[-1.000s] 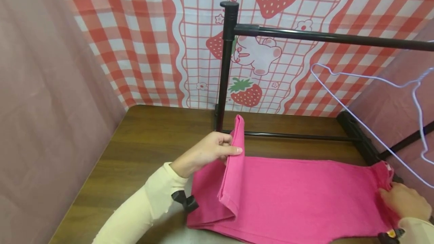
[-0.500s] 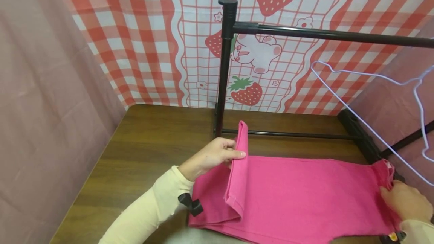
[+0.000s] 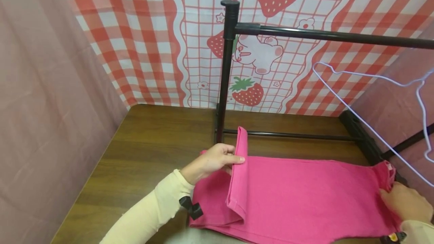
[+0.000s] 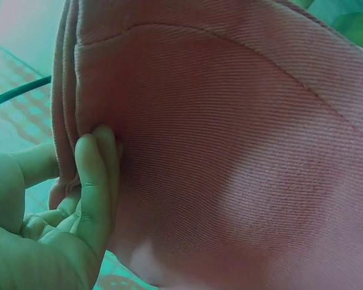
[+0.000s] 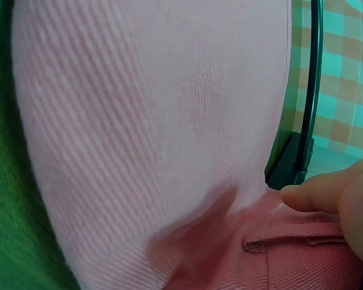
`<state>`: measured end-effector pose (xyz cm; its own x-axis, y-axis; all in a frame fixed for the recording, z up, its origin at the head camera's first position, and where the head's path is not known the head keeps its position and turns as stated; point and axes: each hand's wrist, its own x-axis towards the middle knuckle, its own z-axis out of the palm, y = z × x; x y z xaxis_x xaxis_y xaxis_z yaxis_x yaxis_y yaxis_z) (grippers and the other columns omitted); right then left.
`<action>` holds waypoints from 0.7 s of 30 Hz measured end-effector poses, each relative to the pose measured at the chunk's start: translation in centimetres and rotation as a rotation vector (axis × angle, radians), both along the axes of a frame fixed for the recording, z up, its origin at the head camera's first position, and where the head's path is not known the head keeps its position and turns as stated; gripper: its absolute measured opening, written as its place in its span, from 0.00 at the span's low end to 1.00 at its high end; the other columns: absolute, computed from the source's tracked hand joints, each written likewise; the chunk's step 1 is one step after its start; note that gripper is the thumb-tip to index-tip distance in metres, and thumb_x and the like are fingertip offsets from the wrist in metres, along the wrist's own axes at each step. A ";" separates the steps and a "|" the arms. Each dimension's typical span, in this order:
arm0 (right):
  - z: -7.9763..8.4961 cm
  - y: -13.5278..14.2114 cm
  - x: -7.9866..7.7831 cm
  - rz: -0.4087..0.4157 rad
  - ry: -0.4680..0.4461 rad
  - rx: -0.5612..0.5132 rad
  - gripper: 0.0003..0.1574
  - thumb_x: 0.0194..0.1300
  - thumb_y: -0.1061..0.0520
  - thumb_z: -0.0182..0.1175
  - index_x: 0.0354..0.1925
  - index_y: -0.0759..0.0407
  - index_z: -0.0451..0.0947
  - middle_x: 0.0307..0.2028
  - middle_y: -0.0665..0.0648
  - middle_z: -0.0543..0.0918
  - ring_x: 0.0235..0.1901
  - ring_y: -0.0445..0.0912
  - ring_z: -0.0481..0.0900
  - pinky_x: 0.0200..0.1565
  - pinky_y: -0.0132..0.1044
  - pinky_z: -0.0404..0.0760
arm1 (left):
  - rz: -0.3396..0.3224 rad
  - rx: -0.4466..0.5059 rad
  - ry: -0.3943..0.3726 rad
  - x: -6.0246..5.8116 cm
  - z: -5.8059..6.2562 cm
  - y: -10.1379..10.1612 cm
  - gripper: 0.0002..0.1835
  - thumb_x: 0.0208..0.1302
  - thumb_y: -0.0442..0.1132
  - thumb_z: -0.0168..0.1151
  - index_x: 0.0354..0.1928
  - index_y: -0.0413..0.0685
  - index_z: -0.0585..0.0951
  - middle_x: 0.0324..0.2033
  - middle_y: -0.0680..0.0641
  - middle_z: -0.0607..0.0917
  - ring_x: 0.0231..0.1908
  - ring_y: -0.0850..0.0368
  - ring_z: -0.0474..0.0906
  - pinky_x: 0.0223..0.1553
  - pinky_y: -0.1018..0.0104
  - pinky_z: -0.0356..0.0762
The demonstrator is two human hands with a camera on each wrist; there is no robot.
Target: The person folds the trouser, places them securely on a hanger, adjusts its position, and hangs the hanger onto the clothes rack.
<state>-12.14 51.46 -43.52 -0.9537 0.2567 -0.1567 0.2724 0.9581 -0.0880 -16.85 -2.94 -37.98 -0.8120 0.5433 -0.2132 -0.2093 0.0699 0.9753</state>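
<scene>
Pink ribbed-cloth trousers (image 3: 305, 199) lie across the table, folded flat lengthwise. Near their left end, my left hand (image 3: 217, 159) pinches the layered leg hems, thumb on one side and fingers on the other. That end stands raised and bent back over the rest of the cloth. The left wrist view shows the stacked hem edges beside the fingers (image 4: 94, 175). At the right end my right hand (image 3: 408, 202) grips the bunched waist; its far fingers are hidden. A narrow cloth loop (image 5: 296, 235) shows by the right thumb in the right wrist view.
A black garment rack (image 3: 225, 74) stands behind the trousers, its top bar running right. One lilac wire hanger (image 3: 352, 108) hangs at the right. The brown wooden table (image 3: 135, 153) reaches left to a pink curtain (image 3: 57, 97). A strawberry-print checked cloth (image 3: 145, 48) covers the back.
My left hand has shifted slightly right and down, carrying the raised hem end with it. My right hand stays at the waist.
</scene>
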 end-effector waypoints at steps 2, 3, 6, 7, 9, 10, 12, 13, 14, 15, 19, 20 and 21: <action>0.0 -0.1 0.1 -0.005 0.015 0.001 0.36 0.68 0.40 0.51 0.40 0.77 0.72 0.38 0.85 0.75 0.37 0.81 0.73 0.31 0.64 0.72 | -0.008 0.013 -0.015 0.0 -0.5 0.2 0.13 0.65 0.32 0.59 0.47 0.26 0.77 0.28 0.48 0.86 0.25 0.64 0.82 0.33 0.65 0.84; 0.0 -0.2 0.1 0.006 0.032 0.000 0.35 0.68 0.41 0.51 0.39 0.77 0.73 0.36 0.84 0.76 0.36 0.80 0.73 0.30 0.64 0.71 | -0.012 0.021 -0.025 0.0 -0.8 0.3 0.13 0.65 0.31 0.59 0.47 0.26 0.77 0.28 0.49 0.86 0.25 0.64 0.82 0.34 0.65 0.84; 0.2 -0.4 0.1 0.024 0.071 0.000 0.33 0.68 0.43 0.52 0.35 0.77 0.74 0.34 0.84 0.76 0.33 0.80 0.73 0.27 0.63 0.71 | -0.017 0.038 -0.053 0.0 -1.5 0.7 0.13 0.65 0.31 0.59 0.47 0.25 0.77 0.27 0.52 0.85 0.26 0.64 0.82 0.34 0.66 0.84; 0.2 -0.4 0.0 0.027 0.083 0.001 0.32 0.67 0.44 0.53 0.34 0.77 0.74 0.33 0.83 0.76 0.32 0.79 0.74 0.27 0.62 0.71 | -0.014 0.038 -0.059 0.0 -1.7 0.7 0.14 0.65 0.31 0.59 0.47 0.25 0.77 0.27 0.52 0.85 0.26 0.64 0.82 0.34 0.66 0.84; 0.3 -0.7 0.0 0.026 0.098 0.003 0.31 0.67 0.45 0.53 0.33 0.77 0.74 0.32 0.83 0.77 0.31 0.78 0.74 0.25 0.62 0.71 | -0.007 0.033 -0.069 -0.1 -2.1 0.9 0.14 0.66 0.31 0.58 0.48 0.26 0.77 0.29 0.49 0.86 0.27 0.64 0.82 0.35 0.66 0.84; 0.3 -0.9 0.0 0.025 0.108 0.004 0.30 0.67 0.46 0.53 0.33 0.77 0.74 0.31 0.82 0.77 0.30 0.78 0.74 0.25 0.62 0.71 | -0.003 0.029 -0.071 -0.1 -2.3 1.0 0.14 0.66 0.31 0.58 0.48 0.26 0.77 0.31 0.47 0.87 0.27 0.64 0.82 0.35 0.65 0.85; 0.2 -1.3 0.1 0.023 0.144 0.016 0.28 0.66 0.49 0.54 0.31 0.77 0.74 0.28 0.81 0.76 0.28 0.77 0.74 0.24 0.62 0.71 | 0.005 0.020 -0.078 -0.2 -2.7 1.2 0.14 0.66 0.32 0.58 0.48 0.26 0.77 0.33 0.44 0.87 0.27 0.63 0.82 0.36 0.65 0.85; 0.1 -1.6 0.2 0.027 0.172 0.030 0.26 0.65 0.51 0.54 0.30 0.78 0.73 0.27 0.81 0.75 0.28 0.77 0.74 0.24 0.63 0.70 | 0.007 0.013 -0.082 -0.2 -2.9 1.3 0.13 0.66 0.32 0.59 0.48 0.27 0.78 0.34 0.42 0.87 0.27 0.63 0.82 0.36 0.65 0.85; 0.1 -1.9 0.2 0.028 0.203 0.044 0.25 0.64 0.52 0.55 0.30 0.79 0.72 0.27 0.81 0.75 0.28 0.77 0.73 0.24 0.64 0.70 | 0.009 0.007 -0.080 -0.3 -3.2 1.4 0.13 0.66 0.32 0.59 0.47 0.27 0.78 0.34 0.41 0.87 0.27 0.62 0.82 0.36 0.64 0.85; 0.0 -2.3 0.3 0.034 0.243 0.059 0.25 0.63 0.54 0.56 0.29 0.80 0.71 0.27 0.82 0.73 0.29 0.77 0.72 0.25 0.65 0.69 | 0.011 0.003 -0.077 -0.3 -3.4 1.5 0.13 0.66 0.32 0.60 0.46 0.27 0.78 0.34 0.41 0.87 0.27 0.62 0.82 0.36 0.64 0.85; -0.3 -3.5 0.5 0.042 0.378 0.108 0.24 0.59 0.57 0.57 0.31 0.83 0.68 0.32 0.86 0.66 0.33 0.80 0.64 0.30 0.67 0.64 | 0.004 -0.006 -0.082 -0.2 -4.3 2.0 0.13 0.63 0.30 0.61 0.47 0.27 0.78 0.33 0.43 0.86 0.29 0.61 0.82 0.37 0.63 0.85; -0.4 -3.8 0.5 0.048 0.408 0.112 0.24 0.59 0.58 0.57 0.31 0.84 0.67 0.33 0.87 0.65 0.34 0.80 0.63 0.30 0.67 0.64 | -0.001 -0.005 -0.083 -0.2 -4.5 2.1 0.14 0.63 0.30 0.61 0.48 0.27 0.78 0.33 0.43 0.86 0.29 0.61 0.82 0.37 0.62 0.85; -0.4 -4.0 0.5 0.054 0.431 0.115 0.24 0.58 0.58 0.56 0.31 0.85 0.66 0.33 0.87 0.64 0.34 0.81 0.63 0.30 0.68 0.63 | -0.002 -0.003 -0.089 -0.1 -4.7 2.2 0.15 0.62 0.30 0.61 0.48 0.27 0.78 0.34 0.44 0.86 0.30 0.60 0.82 0.38 0.62 0.85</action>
